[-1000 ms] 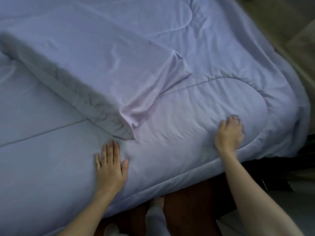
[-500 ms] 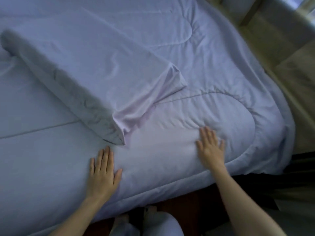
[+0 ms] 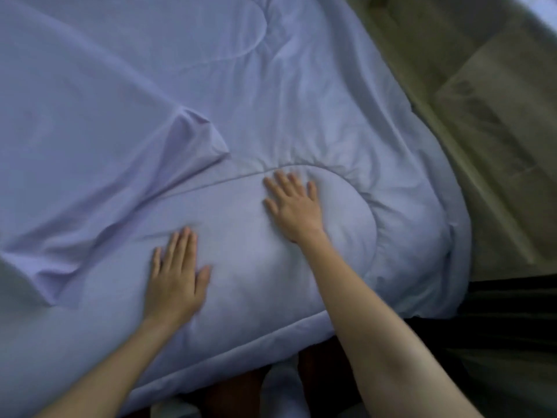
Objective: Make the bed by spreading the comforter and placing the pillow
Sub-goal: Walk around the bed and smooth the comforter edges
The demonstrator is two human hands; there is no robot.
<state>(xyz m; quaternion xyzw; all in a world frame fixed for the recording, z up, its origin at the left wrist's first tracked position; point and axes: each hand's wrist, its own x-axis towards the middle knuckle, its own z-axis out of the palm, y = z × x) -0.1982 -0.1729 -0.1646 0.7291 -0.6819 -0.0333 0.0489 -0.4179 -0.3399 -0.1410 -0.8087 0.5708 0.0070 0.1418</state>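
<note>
A pale lavender quilted comforter (image 3: 301, 95) covers the bed and hangs over its near edge and right corner. On it at the left lies a pillow (image 3: 90, 146) in a matching case, its loose open end crumpled toward me. My left hand (image 3: 176, 276) rests flat on the comforter just right of the pillow's end, fingers apart. My right hand (image 3: 294, 203) lies flat farther up and to the right, beside a curved quilting seam, fingers spread. Neither hand grips anything.
The bed's corner (image 3: 446, 245) drops off at the right. Beyond it runs an olive-beige surface (image 3: 497, 131). Dark fabric (image 3: 497, 327) lies at the lower right. Dark floor and part of my legs (image 3: 280, 393) show below the near edge.
The view has shifted right and closer. My right hand slid left and up the comforter from near the corner. My left hand stays flat beside the pillow's end.
</note>
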